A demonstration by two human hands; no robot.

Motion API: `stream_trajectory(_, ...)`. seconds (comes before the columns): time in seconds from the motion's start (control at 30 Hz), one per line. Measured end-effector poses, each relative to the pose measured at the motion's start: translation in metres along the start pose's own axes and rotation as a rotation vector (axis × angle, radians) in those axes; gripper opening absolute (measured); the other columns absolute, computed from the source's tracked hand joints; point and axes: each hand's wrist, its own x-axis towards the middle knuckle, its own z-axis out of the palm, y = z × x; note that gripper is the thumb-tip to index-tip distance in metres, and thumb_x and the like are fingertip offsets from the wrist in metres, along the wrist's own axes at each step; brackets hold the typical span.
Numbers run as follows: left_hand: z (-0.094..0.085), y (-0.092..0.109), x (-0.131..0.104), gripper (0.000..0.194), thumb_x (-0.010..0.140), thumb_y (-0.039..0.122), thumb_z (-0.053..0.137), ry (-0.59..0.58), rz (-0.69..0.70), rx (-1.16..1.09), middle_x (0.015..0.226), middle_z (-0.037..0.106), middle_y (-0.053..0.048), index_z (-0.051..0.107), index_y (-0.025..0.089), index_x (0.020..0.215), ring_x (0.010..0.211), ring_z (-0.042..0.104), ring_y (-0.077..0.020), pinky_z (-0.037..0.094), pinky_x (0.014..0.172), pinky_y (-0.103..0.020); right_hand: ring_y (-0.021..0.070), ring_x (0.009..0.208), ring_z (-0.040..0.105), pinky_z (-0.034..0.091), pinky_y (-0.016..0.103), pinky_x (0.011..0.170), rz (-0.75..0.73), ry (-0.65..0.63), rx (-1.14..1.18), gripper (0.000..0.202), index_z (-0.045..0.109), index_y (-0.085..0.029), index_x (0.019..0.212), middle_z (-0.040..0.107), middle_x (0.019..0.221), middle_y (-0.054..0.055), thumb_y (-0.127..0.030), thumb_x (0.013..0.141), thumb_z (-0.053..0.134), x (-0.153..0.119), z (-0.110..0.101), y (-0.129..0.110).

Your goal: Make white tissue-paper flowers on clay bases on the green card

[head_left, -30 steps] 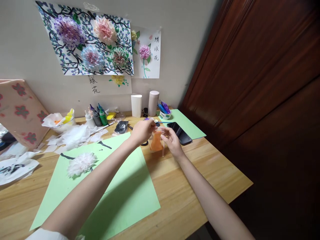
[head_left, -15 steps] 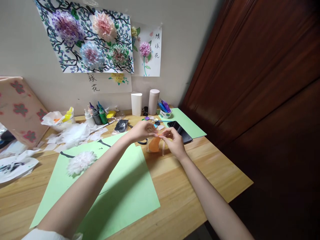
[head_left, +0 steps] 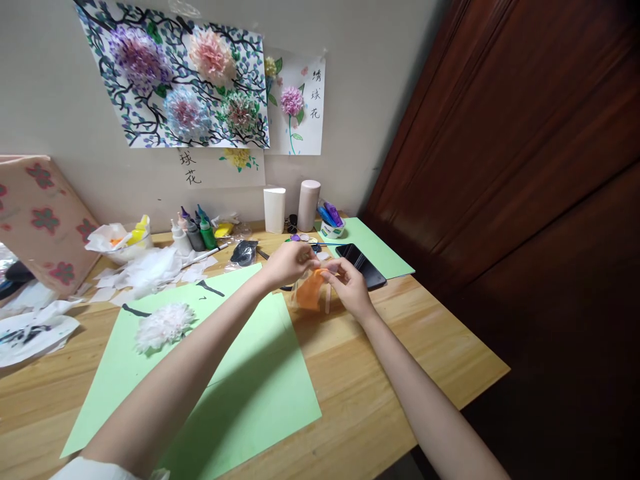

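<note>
Above the wooden table, a clear plastic bag (head_left: pixel 311 293) with soft orange stuff in it, possibly clay, hangs between both hands. My left hand (head_left: pixel 293 263) pinches its upper edge from the left. From the right, my right hand (head_left: pixel 347 283) grips the same top edge between thumb and fingers. A narrow pale strip (head_left: pixel 328 300) shows below the right fingers. Left of the hands lies a green paper sheet (head_left: pixel 260 367) bearing a white ruffled flower (head_left: pixel 166 327) and dark stem pieces (head_left: pixel 211 289). My left forearm crosses over this sheet.
A black phone (head_left: pixel 361 263) lies on another green sheet (head_left: pixel 385 247) beyond my right hand. Bottles of paint (head_left: pixel 206 233), a black packet (head_left: pixel 244 253), white tissue (head_left: pixel 153 265) and a pen tub (head_left: pixel 333 229) stand toward the wall. A dark wooden panel (head_left: pixel 500 167) rises at right.
The orange stuff in the bag has shifted and shows larger, more spread toward the right fingers. Both hands keep their pinch near the same spot. The view has moved slightly.
</note>
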Motion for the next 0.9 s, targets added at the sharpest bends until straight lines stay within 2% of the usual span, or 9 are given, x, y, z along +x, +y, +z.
stream_trajectory(0.17,0.0,-0.001,-0.002,0.017,0.078,0.027,0.058,0.01,0.033,0.049,0.073,0.068,-0.003,0.07,0.016,0.083,0.065,0.057,-0.0136,0.037,0.057,-0.021,0.0157,0.065,0.056,0.051,0.028,0.061,0.056,0.036,0.056,0.031,0.055,-0.021,0.075,0.056,0.069,0.0,-0.05,0.073,0.064,0.003,0.001,0.0)
stream_trajectory(0.27,-0.001,-0.002,-0.004,0.016,0.078,0.027,0.059,0.005,0.033,0.057,0.072,0.068,-0.004,0.071,0.016,0.079,0.063,0.056,-0.0135,0.036,0.055,-0.021,0.0151,0.061,0.056,0.052,0.029,0.061,0.087,0.02,0.108,0.033,0.056,-0.02,0.075,0.057,0.067,0.0,-0.052,0.071,0.065,0.004,0.0,0.0)
stream_trajectory(0.43,0.002,-0.001,-0.005,0.014,0.077,0.023,0.059,0.015,-0.015,0.087,0.07,0.068,-0.004,0.07,0.015,0.074,0.061,0.055,-0.0137,0.035,0.055,-0.022,0.0145,0.06,0.056,0.052,0.029,0.06,0.092,0.0,0.123,0.035,0.058,-0.02,0.07,0.058,0.065,0.0,-0.054,0.071,0.064,0.007,-0.001,0.005)
stream_trajectory(0.57,0.007,0.0,-0.003,0.015,0.076,0.025,0.059,-0.006,-0.076,0.096,0.074,0.07,-0.005,0.071,0.016,0.073,0.066,0.058,-0.0157,0.038,0.057,-0.022,0.0128,0.055,0.052,0.048,0.027,0.057,0.092,0.017,0.093,0.037,0.055,-0.019,0.064,0.054,0.058,-0.002,-0.054,0.071,0.064,0.006,-0.001,0.01)
stream_trajectory(0.73,0.014,-0.004,0.001,0.021,0.076,0.033,0.062,-0.071,-0.09,-0.031,0.074,0.071,-0.005,0.072,0.015,0.075,0.067,0.06,-0.0149,0.041,0.06,-0.022,0.0129,0.055,0.052,0.047,0.027,0.059,0.096,-0.025,0.04,0.034,0.056,-0.019,0.065,0.053,0.055,-0.002,-0.052,0.073,0.062,0.006,0.0,0.013)
stream_trajectory(0.9,0.021,-0.008,0.005,0.022,0.076,0.035,0.062,0.023,-0.244,-0.022,0.067,0.068,-0.003,0.069,0.014,0.07,0.063,0.058,-0.0141,0.039,0.054,-0.021,0.0157,0.063,0.058,0.05,0.031,0.064,0.115,-0.058,-0.065,0.035,0.061,-0.019,0.076,0.062,0.069,0.003,-0.047,0.086,0.043,0.013,-0.017,0.022)
